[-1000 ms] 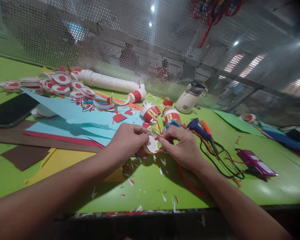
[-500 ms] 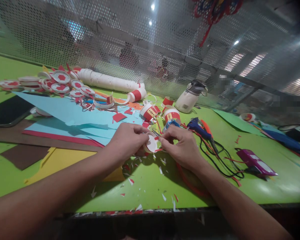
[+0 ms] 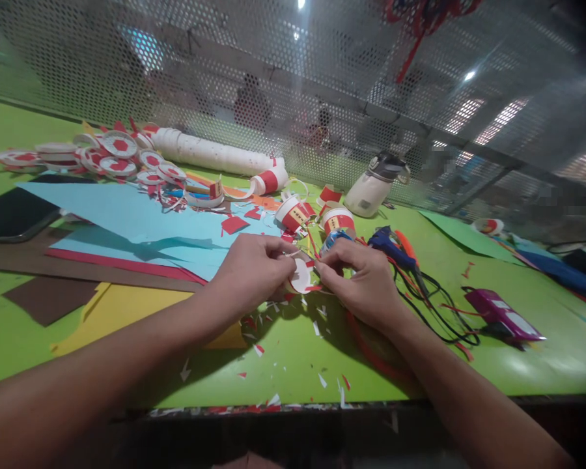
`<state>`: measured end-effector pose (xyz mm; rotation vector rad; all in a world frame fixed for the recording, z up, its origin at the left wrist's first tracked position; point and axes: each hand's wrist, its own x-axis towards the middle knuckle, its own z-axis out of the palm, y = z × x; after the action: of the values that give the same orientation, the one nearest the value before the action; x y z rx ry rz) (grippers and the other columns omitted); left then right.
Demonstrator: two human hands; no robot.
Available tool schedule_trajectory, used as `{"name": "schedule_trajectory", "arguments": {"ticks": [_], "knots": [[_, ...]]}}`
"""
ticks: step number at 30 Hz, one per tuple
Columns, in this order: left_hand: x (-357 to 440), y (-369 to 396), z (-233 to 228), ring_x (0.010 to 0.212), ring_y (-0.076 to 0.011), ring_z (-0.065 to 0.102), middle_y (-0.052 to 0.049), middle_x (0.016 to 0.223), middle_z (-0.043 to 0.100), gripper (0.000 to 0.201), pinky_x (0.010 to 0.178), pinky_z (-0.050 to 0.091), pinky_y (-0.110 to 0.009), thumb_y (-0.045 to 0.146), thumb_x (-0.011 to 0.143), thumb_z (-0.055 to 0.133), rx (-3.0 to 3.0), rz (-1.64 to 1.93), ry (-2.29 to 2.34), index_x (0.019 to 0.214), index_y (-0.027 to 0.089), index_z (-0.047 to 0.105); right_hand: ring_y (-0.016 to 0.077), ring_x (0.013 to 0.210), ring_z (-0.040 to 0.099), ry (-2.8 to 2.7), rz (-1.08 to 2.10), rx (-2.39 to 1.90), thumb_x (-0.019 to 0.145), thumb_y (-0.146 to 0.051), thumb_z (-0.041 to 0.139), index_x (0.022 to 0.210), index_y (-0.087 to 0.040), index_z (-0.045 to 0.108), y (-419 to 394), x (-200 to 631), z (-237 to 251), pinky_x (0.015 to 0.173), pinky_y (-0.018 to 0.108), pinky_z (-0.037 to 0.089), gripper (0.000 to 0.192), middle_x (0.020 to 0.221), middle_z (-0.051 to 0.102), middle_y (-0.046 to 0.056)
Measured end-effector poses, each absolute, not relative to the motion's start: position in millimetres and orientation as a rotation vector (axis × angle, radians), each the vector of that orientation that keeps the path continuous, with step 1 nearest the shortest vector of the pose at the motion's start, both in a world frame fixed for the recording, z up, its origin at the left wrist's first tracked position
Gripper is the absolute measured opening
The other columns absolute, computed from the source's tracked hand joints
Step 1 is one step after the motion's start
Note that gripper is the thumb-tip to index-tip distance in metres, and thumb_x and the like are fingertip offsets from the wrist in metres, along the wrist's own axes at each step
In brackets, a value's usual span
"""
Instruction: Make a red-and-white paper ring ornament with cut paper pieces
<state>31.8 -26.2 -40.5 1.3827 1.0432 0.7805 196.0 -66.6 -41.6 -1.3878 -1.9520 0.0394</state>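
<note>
Paper cup base is pinched in the left hand; the right hand pinches at its edge, maybe on something too small to see.

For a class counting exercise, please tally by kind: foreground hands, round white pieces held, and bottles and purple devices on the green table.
Hands: 2, left hand and right hand
Round white piece: 1
Bottle: 1
Purple device: 1
Total: 5

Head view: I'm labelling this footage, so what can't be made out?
All in the head view:
Right hand: fingers hide what, if anything, it holds.
Cut paper cup: left side covered by the left hand.
Black phone: cut off by the left edge.
Red paper cup: print too small.
Perforated screen: blurs shapes behind it.
</note>
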Motion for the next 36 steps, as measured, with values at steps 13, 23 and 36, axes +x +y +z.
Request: {"name": "schedule_trajectory", "arguments": {"ticks": [13, 23, 36], "knots": [[28.5, -28.9, -39.3, 0.052, -0.0105, 0.053, 0.0, 0.06, 0.06, 0.025, 0.049, 0.045, -0.02, 0.019, 0.067, 0.054, 1.645, 0.942, 1.022, 0.084, 0.015, 0.071, 0.0132, 0.058, 0.045, -1.916, -0.079, -1.296, 0.076, -0.009, 0.055, 0.061, -0.017, 0.054, -68.0, 195.0, -43.5, 0.057, 0.028, 0.037, 0.017, 0.06, 0.052, 0.001], [29.2, -30.3, -37.8, 0.047, -0.0097, 0.048, 0.001, 0.056, 0.057, 0.028, 0.043, 0.041, -0.02, 0.017, 0.065, 0.054, 1.565, 0.919, 1.033, 0.087, 0.014, 0.071, 0.012, 0.056, 0.044, -1.916, -0.075, -1.318, 0.077, -0.011, 0.056, 0.059, -0.015, 0.054, -67.6, 193.9, -44.9, 0.055, 0.028, 0.036, 0.018, 0.059, 0.051, 0.001], [30.2, -26.6, -43.4, 0.05, -0.0124, 0.054, 0.0, 0.057, 0.058, 0.026, 0.044, 0.049, -0.024, 0.016, 0.063, 0.055, 1.506, 0.912, 1.017, 0.084, 0.014, 0.07, 0.0115, 0.056, 0.045, -1.912, -0.065, -1.331, 0.078, -0.013, 0.056, 0.06, -0.014, 0.055, -69.8, 194.7, -47.7, 0.057, 0.028, 0.038, 0.019, 0.059, 0.051, 0.001]]}}
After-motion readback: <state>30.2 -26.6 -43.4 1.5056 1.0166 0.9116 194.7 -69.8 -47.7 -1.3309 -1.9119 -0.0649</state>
